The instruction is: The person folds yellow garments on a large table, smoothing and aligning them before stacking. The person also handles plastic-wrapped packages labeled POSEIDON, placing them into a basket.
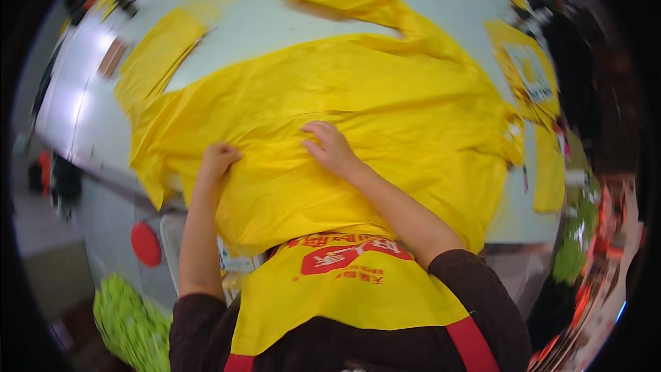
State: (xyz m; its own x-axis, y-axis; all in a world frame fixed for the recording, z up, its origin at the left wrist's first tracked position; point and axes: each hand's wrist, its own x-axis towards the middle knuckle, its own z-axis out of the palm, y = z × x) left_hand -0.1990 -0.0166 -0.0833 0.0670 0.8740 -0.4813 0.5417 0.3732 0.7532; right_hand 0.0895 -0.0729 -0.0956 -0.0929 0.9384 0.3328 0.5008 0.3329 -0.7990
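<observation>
A large yellow long-sleeved garment point(330, 83), perhaps a jacket, lies spread and wrinkled across the table. One sleeve stretches toward the far side and the other hangs out to the left. Its near edge drapes over the table's front, against my yellow apron point(337, 293). My left hand point(219, 160) is closed on the cloth left of the middle, its fingertips partly hidden. Farther right, my right hand point(332, 147) rests at a long crease in the garment, thumb and fingers apart.
The pale table point(255, 31) shows beyond the garment. A small brown block point(112, 58) sits at its left. More yellow pieces point(527, 72) lie along the right edge. Below left are a red round object point(145, 244) and a lime-green pile point(127, 317). Orange goods point(606, 262) stand at right.
</observation>
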